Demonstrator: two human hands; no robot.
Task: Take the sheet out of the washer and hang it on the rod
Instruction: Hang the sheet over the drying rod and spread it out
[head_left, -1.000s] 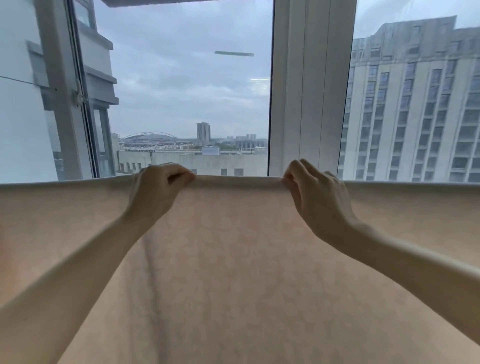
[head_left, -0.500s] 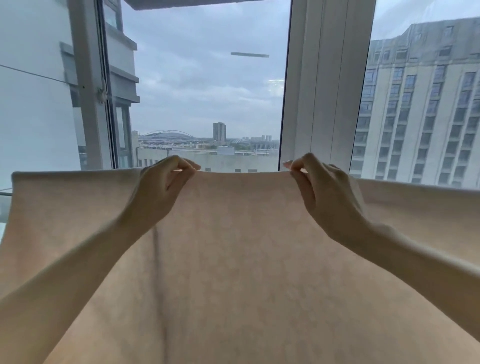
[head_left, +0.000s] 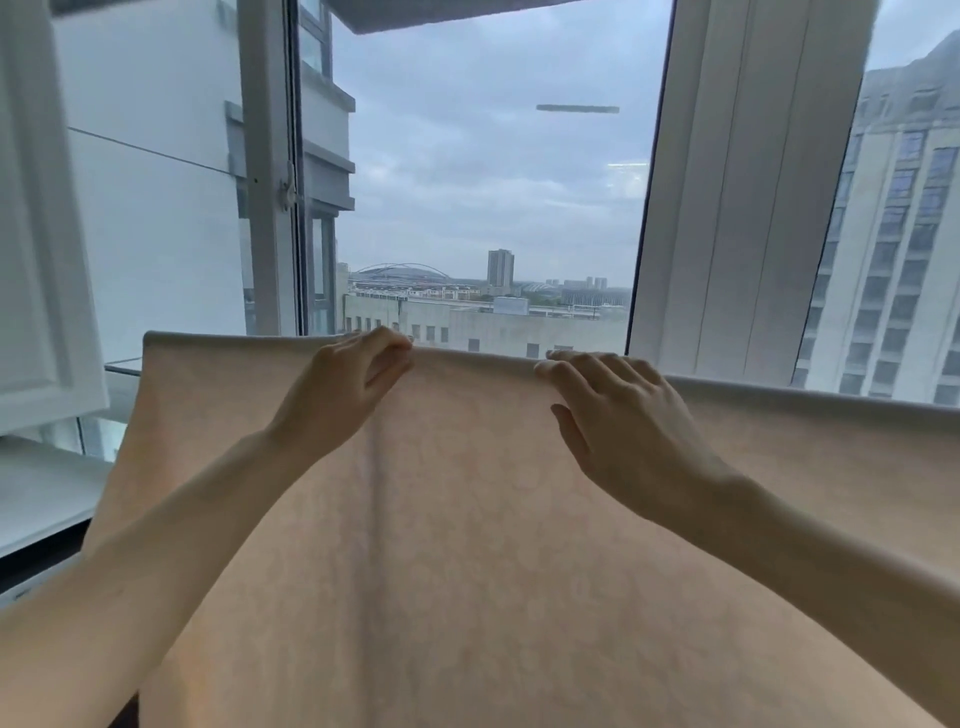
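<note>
Peach-beige cloth fills the lower half of the frame: the sheet (head_left: 493, 571) hangs from a rounded fold running across the middle, and whatever carries it is hidden beneath. Behind it, a white window post (head_left: 737, 182) rises at upper right, with a pale tower block (head_left: 893, 249) at the far right. At centre, the left hand (head_left: 343, 395) pinches the fold; the right hand (head_left: 618, 415) rests on it, fingers spread and loose.
</note>
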